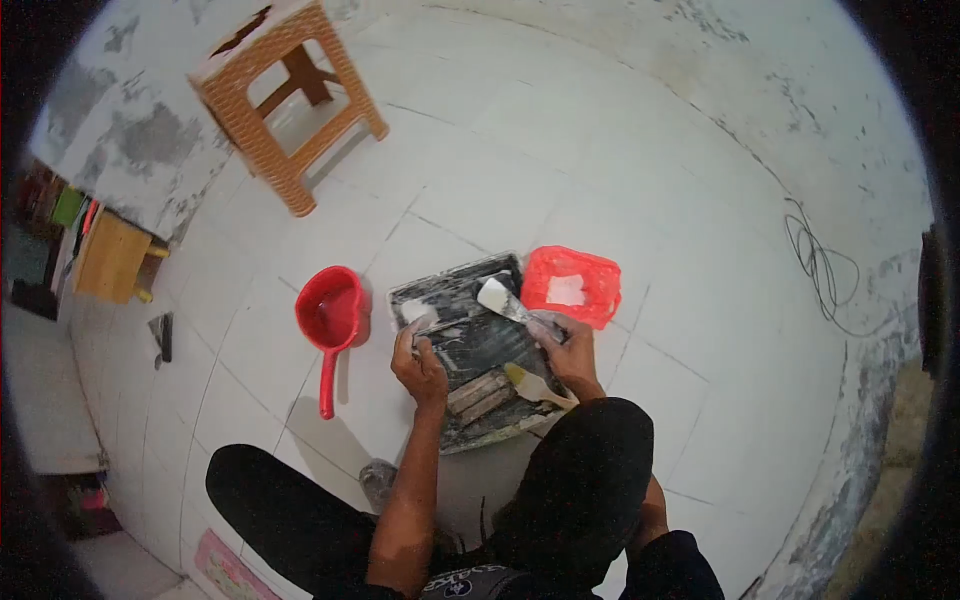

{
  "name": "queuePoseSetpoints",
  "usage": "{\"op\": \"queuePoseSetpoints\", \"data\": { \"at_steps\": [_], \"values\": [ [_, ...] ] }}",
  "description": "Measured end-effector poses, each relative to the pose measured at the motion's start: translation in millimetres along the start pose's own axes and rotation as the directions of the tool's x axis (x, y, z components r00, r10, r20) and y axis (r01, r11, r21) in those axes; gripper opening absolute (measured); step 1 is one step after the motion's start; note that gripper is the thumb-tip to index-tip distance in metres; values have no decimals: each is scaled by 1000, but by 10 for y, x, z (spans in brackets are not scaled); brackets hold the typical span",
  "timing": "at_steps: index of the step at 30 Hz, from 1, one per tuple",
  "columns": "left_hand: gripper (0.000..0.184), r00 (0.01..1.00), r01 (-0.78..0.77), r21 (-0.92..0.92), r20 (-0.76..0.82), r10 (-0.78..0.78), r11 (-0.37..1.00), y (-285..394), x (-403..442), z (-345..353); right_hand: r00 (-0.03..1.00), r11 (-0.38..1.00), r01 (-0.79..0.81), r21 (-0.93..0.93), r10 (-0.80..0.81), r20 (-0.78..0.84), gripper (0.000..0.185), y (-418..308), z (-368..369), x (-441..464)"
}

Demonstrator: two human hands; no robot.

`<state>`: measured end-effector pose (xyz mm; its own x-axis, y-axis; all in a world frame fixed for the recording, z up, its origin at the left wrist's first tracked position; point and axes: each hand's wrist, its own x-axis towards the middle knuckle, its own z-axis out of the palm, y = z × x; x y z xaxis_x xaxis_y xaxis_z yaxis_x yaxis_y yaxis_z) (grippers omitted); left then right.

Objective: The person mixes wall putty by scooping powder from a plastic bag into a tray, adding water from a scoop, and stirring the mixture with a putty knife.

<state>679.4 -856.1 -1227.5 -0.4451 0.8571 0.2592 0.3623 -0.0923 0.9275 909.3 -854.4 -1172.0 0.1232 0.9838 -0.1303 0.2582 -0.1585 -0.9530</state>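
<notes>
A black tray [470,345] smeared with white lies on the tiled floor between my legs. My right hand [570,355] grips a putty knife [502,302] with white paste on its blade, held above the tray's right part. At the tray's left edge, my left hand [420,370] has its fingers curled beside a white lump [416,312]; whether it holds anything is hidden. A brush [535,385] with yellowish bristles and a wooden block [480,397] lie in the tray's lower part. Behind my right hand sits a red basket [610,290] with white material [566,290] inside.
A red dipper [329,375] stands left of the tray. Further back is a brown woven-pattern stool [290,165]. A black cable [820,260] lies coiled by the right wall. Far left are a small dark tool [162,338], a wooden stool [112,255] and a pink mat [228,568].
</notes>
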Motion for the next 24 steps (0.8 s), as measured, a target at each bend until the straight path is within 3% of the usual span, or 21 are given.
{"op": "queuePoseSetpoints", "data": {
  "at_steps": [2,3,4,6,7,8,10,12,13,16,20,23,24],
  "values": [
    [29,991,-135,84,22,134,987,3,-10,190,997,998,27,-62,-32,-67,30,216,-284,-2],
    [27,995,-40,38,88,36,998,-103,-36,305,989,998,36,-47,-42,-139,30,335,-396,7],
    [27,994,-42,34,99,39,999,22,-19,391,977,998,46,-34,-52,-208,30,483,-507,28],
    [27,964,-49,119,267,16,992,285,20,638,965,993,17,-118,-47,-258,28,709,-691,99],
    [29,936,-176,156,332,116,972,343,51,757,956,959,-3,-285,-80,-281,29,756,-757,131],
    [29,933,-177,153,340,116,972,379,84,906,948,896,-31,-443,-114,-296,30,806,-817,162],
    [37,863,-363,145,425,273,920,368,120,1229,951,878,-92,-470,-63,-304,28,876,-807,245],
    [42,845,-345,230,499,194,910,367,104,1527,948,768,-65,-637,-153,-280,26,948,-763,314],
    [47,824,-331,320,557,107,888,357,98,1623,959,766,-113,-632,-83,-272,25,955,-762,324],
    [57,739,-398,312,666,100,863,306,106,1781,970,724,-181,-666,17,-244,30,933,-818,242],
    [58,706,-434,356,705,67,828,247,75,1829,954,762,-229,-606,52,-294,32,1117,-907,63],
    [52,727,-371,344,686,39,863,233,50,1804,958,803,-227,-550,83,-275,34,1292,-914,47],
    [50,727,-315,250,684,63,916,207,48,1797,967,819,-168,-548,30,-252,33,1313,-897,62]
  ]
}}
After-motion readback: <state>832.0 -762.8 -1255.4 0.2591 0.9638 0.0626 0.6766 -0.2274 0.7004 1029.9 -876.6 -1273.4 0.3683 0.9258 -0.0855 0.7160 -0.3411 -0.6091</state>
